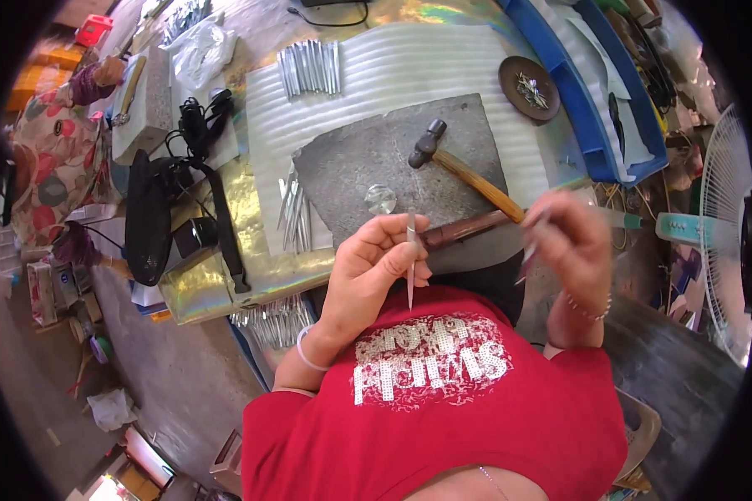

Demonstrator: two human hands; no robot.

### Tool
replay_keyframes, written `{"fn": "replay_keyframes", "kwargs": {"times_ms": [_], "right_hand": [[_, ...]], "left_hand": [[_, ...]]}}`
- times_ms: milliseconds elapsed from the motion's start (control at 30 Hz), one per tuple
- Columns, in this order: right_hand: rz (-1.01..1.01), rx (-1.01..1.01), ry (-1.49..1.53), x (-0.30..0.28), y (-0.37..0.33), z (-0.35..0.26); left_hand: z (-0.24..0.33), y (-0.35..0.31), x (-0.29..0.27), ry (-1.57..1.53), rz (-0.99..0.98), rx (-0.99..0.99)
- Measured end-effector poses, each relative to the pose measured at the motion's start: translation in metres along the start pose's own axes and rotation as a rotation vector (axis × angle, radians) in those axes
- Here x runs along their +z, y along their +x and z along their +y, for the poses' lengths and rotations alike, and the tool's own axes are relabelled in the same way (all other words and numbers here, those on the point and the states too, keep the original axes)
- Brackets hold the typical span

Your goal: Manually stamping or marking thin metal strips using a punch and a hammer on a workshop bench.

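My left hand [378,260] is closed, pinching a slim silver tapered metal strip [410,275] that stands nearly upright between thumb and fingers. To the right, my right hand [570,242] is raised and blurred. A thin, dark pointed tool [525,262] sticks down from its fingers; its exact kind is unclear. Beyond both hands lies a dark stone slab [342,171]. Resting on it is a hammer [485,185] with a dark head and wooden handle, which reaches toward my right hand. A clear round glass-like piece [381,199] sits on the slab's near part.
Silver strips lie in a row [309,68] on white foam and in a pile [293,213] left of the slab. A brown dish [528,88] holds small metal bits. A blue tray [578,108] and fan [731,234] stand right; a black bag [152,217] and another person's sleeve [83,82] are left.
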State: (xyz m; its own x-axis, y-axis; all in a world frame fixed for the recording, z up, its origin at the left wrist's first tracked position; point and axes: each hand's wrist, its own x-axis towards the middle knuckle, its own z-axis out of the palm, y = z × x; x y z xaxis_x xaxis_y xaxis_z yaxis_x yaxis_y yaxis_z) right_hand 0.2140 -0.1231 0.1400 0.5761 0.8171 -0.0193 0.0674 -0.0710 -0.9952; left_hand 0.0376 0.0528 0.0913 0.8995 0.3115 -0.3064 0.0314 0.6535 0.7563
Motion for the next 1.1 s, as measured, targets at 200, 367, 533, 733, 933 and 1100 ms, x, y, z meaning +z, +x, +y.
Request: {"fn": "replay_keyframes", "kwargs": {"times_ms": [200,367,533,733,933,1100], "right_hand": [[-0.188,0.143,0.245,0.061,0.002,0.010],[-0.181,-0.168,-0.007,0.073,0.015,0.012],[-0.153,-0.206,-0.103,0.083,0.011,0.008],[-0.118,-0.151,-0.056,0.087,0.007,0.013],[-0.115,-0.018,0.060,0.090,0.006,0.012],[-0.132,-0.103,-0.040,0.089,0.007,0.010]], "left_hand": [[0.002,-0.008,0.004,0.161,-0.059,0.093],[0.002,-0.016,-0.001,0.227,-0.047,0.235],[0.001,-0.024,0.000,0.294,0.015,0.226],[0.004,-0.025,0.000,0.410,0.019,0.233],[0.002,-0.023,0.000,0.464,0.019,0.231],[0.002,-0.025,-0.001,0.467,0.029,0.227]]}}
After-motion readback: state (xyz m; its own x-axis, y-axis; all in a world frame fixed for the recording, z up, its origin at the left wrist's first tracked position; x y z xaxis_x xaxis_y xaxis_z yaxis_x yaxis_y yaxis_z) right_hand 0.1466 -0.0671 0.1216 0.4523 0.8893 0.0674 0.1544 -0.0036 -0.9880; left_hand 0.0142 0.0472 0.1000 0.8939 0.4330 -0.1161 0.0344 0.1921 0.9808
